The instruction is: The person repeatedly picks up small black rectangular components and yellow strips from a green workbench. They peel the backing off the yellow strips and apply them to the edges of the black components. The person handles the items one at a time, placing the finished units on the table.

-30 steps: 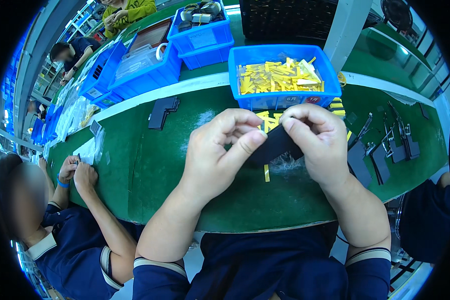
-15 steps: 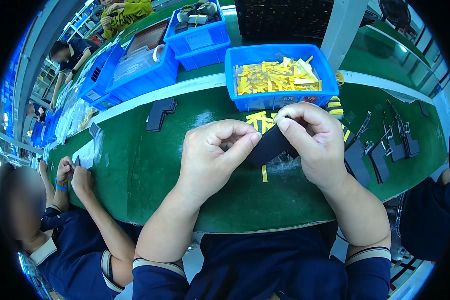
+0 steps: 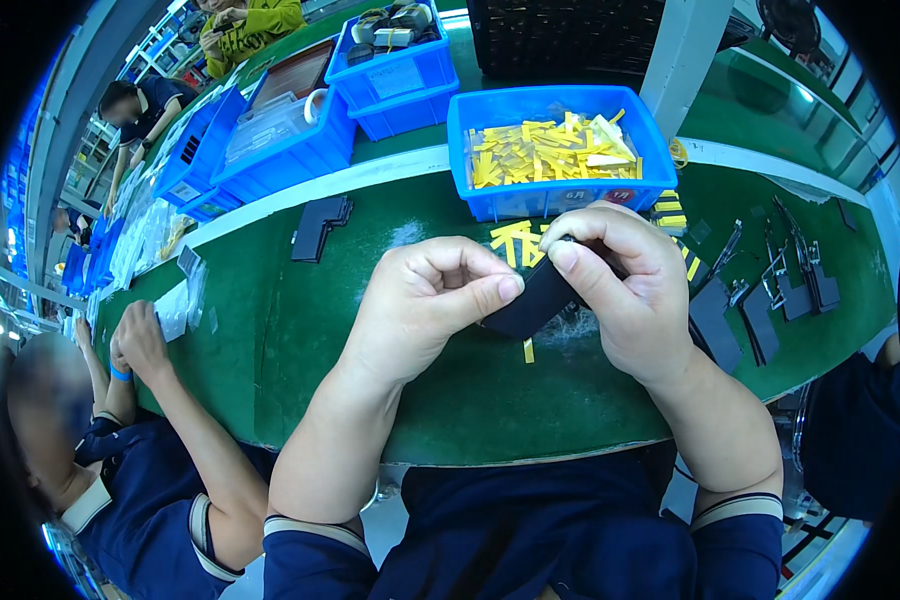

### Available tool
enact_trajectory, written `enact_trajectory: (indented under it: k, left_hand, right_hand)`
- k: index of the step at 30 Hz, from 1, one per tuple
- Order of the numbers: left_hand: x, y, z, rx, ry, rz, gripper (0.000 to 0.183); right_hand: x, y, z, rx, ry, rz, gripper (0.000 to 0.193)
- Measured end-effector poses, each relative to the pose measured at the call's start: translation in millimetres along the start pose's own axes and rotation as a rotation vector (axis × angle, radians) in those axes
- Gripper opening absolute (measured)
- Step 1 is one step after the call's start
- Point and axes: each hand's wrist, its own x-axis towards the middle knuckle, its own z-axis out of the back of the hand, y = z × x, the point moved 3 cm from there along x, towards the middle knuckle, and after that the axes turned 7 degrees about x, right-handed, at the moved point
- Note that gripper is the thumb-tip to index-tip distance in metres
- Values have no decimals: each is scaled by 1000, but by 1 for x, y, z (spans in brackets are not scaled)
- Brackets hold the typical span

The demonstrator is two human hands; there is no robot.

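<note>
Black part (image 3: pixel 535 298): flat, dark, matte plate, rounded edge toward the left hand; held above the green bench, tilted, mostly hidden by both sets of fingers
Left hand (image 3: pixel 420 305): curled into a loose fist, thumb tip and forefinger pressed together on the near-left edge of the black part
Right hand (image 3: pixel 635 290): thumb on the upper face, fingers wrapped over the far edge, closed on the same part; something small may sit under the thumb tip, too hidden to tell
Step in hand: looks like fitting or pressing something onto the black part, probably one of the yellow strips, judged only from the pinch and what lies near
Next move calls for: steady two-sided grip, fine thumb pressure along the edge, part kept level enough to see the face
Yellow strip (image 3: pixel 528 350): one lies loose on the bench just below the fingers
Loose yellow strips (image 3: pixel 511 238): a few on the bench just beyond the knuckles, between hands and bin
Blue bin (image 3: pixel 560 195): past the fingers, filled with more yellow strips and some clear wrap
Dark metal brackets (image 3: pixel 760 300): row on the bench, right of the right hand
Black stack (image 3: pixel 318 225): flat parts, well left and beyond the left hand
Green bench (image 3: pixel 300 330): mat surface under everything
Co-worker's hands (image 3: pixel 135 340): far left, apart from this work, at small clear bags
</note>
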Motion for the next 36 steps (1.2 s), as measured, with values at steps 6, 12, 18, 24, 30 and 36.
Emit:
enact_trajectory:
  k: [6,12,18,24,30,36]
  left_hand:
    - [2,4,0,-99,129,29,11]
    - [5,7,0,-170,130,85,21]
    - [6,1,6,51,-25,-30,29]
    - [4,1,4,281,-75,-88,32]
    - [12,-7,59,332,-326,-123,36]
    - [-1,1,165,454,-802,114,31]
  right_hand:
    - [-1,2,2,54,41,-2,9]
    - [-1,2,1,159,27,-138,9]
    - [1,-8,4,204,-107,-199,10]
    - [-1,-13,3,219,-128,-250,11]
    - [1,-23,3,153,-132,-317,30]
    - [1,-27,3,93,-31,-361,32]
